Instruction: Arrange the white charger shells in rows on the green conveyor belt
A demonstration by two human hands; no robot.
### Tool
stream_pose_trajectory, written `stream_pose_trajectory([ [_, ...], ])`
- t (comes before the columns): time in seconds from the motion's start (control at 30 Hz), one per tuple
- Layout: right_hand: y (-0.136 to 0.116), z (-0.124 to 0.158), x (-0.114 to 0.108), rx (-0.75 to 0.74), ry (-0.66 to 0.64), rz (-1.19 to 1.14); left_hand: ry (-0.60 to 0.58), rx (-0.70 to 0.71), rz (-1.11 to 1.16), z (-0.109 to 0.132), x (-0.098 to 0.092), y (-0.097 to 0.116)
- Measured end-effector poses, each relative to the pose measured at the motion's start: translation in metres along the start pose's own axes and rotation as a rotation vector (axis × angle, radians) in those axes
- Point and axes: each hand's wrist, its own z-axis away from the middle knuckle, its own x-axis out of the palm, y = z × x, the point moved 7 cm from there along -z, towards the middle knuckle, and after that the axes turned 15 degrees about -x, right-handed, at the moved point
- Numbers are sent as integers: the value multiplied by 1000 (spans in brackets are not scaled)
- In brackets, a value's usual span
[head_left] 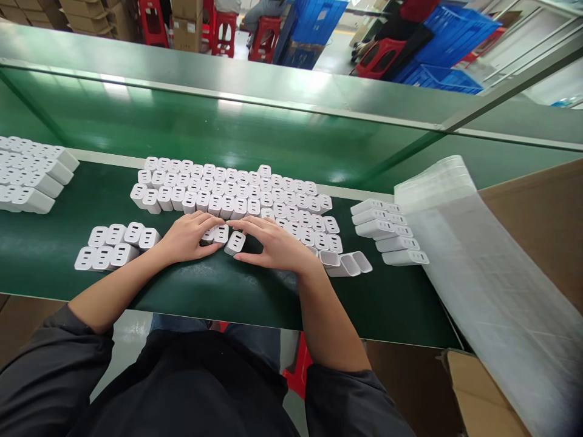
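Observation:
My left hand (pixel 194 235) curls around a small pair of white charger housings (pixel 221 233), thumb on the near side and fingers on the far side. A single white charger housing (pixel 235 243) stands tilted just to their right. My right hand (pixel 276 243) has its thumb and index finger about that tilted piece, seemingly gripping it. Dark port slots show on the top faces. Behind both hands runs a block of upright white housings (pixel 214 187) in several rows; my right hand hides part of its near edge.
A smaller group of housings (pixel 109 246) stands at left, with stacked ones (pixel 34 176) at far left. Open-ended white shells (pixel 350 264) lie right of my right hand. More housings (pixel 387 227) lie beside a translucent plastic sheet (pixel 492 273). A green barrier (pixel 218 121) borders the far side.

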Motion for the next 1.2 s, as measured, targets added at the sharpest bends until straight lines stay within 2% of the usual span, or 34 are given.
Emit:
stream_pose_trajectory([
  [0.43, 2, -2, 5, -50, 14, -50, -113, -8, 59, 5, 8, 4],
  [0.63, 2, -1, 5, -52, 17, -46, -172, -63, 222, 5, 7, 2],
  [0.7, 1, -2, 4, -56, 30, -30, -184, -119, 368, 3, 4, -1],
  [0.8, 1, -3, 5, -48, 32, -13, -186, -264, 709, -1, 2, -11],
  [0.87, 2, -4, 8, -39, 22, 2, -140, -400, 952, -4, 3, -23],
  [0.93, 3, -5, 11, -32, 9, 27, -65, -530, 1099, -5, 5, -34],
  [1.03, 4, -6, 16, -33, -13, 58, -19, -637, 1129, -5, 9, -42],
  [1.2, 4, -6, 17, -26, -15, 82, -34, -664, 1134, -4, 12, -42],
])
